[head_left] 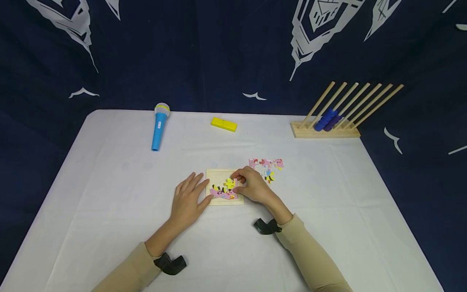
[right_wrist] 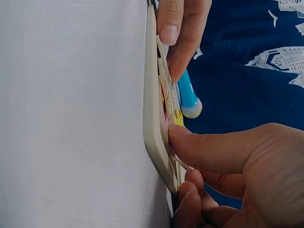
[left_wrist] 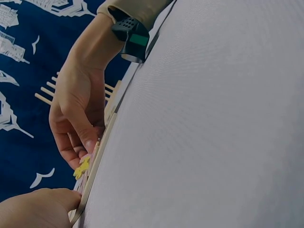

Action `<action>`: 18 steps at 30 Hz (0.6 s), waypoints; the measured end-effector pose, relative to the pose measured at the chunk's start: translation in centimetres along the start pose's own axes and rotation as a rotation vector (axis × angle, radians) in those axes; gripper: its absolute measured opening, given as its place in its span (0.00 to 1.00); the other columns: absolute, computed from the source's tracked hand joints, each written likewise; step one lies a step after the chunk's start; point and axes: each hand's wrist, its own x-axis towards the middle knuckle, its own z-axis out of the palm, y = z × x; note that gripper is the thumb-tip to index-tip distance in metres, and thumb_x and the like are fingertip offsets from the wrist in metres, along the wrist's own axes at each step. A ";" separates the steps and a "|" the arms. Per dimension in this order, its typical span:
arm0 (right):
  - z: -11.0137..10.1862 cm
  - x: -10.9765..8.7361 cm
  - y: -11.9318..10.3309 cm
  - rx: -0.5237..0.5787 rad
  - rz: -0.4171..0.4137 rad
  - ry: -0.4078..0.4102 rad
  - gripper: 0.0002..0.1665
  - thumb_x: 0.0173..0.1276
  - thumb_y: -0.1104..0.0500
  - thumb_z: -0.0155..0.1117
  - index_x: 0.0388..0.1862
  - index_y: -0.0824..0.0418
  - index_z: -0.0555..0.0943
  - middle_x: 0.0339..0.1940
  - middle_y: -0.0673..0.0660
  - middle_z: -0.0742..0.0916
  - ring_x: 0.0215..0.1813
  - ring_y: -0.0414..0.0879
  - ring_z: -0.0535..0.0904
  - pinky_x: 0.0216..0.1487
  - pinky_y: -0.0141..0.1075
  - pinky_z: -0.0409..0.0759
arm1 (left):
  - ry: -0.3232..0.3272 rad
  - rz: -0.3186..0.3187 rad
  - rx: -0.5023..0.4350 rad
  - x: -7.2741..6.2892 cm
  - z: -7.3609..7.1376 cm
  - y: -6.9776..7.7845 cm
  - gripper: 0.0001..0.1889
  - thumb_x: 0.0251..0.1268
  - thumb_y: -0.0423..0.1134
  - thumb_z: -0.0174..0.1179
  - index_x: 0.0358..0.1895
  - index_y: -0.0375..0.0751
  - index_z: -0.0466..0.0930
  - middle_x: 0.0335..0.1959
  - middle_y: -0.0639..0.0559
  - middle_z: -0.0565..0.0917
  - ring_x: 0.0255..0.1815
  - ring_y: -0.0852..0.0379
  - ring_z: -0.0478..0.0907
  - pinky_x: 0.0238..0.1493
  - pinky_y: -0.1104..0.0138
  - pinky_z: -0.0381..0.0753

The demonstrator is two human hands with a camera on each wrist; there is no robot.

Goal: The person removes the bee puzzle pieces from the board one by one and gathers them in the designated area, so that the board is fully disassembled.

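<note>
A shallow wooden puzzle tray (head_left: pixel 218 173) lies on the table with several pink, yellow and black puzzle pieces (head_left: pixel 223 194) along its near side. My left hand (head_left: pixel 185 202) rests at the tray's left edge, its fingers extended and the thumb by the pink pieces. Over the right side of the tray, my right hand (head_left: pixel 254 187) pinches a thin puzzle piece (right_wrist: pixel 183 164) between thumb and fingers. The yellow part of the picture (head_left: pixel 230 183) shows beside those fingertips. In the left wrist view, the right hand (left_wrist: pixel 76 107) reaches down to the tray from above.
More loose puzzle pieces (head_left: pixel 266 163) lie right of the tray, partly behind the right hand. Farther back are a blue toy microphone (head_left: pixel 158 129), a yellow block (head_left: pixel 224 124) and a wooden peg stand (head_left: pixel 324 133) with blue and purple beads. A dark patterned cloth hangs behind the table.
</note>
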 end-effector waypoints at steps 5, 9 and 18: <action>0.0 0.0 0.0 0.010 0.003 0.006 0.16 0.53 0.66 0.76 0.40 0.62 0.81 0.33 0.54 0.79 0.37 0.44 0.72 0.41 0.32 0.71 | 0.001 0.005 -0.001 0.0 -0.1 0.1 0.25 0.62 0.44 0.67 0.59 0.36 0.79 0.68 0.38 0.73 0.74 0.39 0.60 0.67 0.43 0.57; -0.1 -0.1 0.2 0.037 -0.021 0.016 0.12 0.56 0.68 0.73 0.38 0.61 0.81 0.31 0.53 0.81 0.34 0.43 0.74 0.39 0.32 0.72 | 0.000 0.008 0.002 0.0 -0.1 0.2 0.25 0.62 0.44 0.67 0.60 0.36 0.79 0.68 0.38 0.73 0.74 0.38 0.60 0.68 0.43 0.57; -0.5 -0.1 -0.1 0.165 -0.031 0.047 0.06 0.66 0.68 0.62 0.40 0.61 0.83 0.31 0.55 0.84 0.32 0.42 0.75 0.35 0.30 0.74 | -0.001 0.010 0.014 -0.1 0.0 0.1 0.25 0.62 0.44 0.67 0.60 0.36 0.79 0.68 0.38 0.73 0.74 0.39 0.60 0.68 0.43 0.58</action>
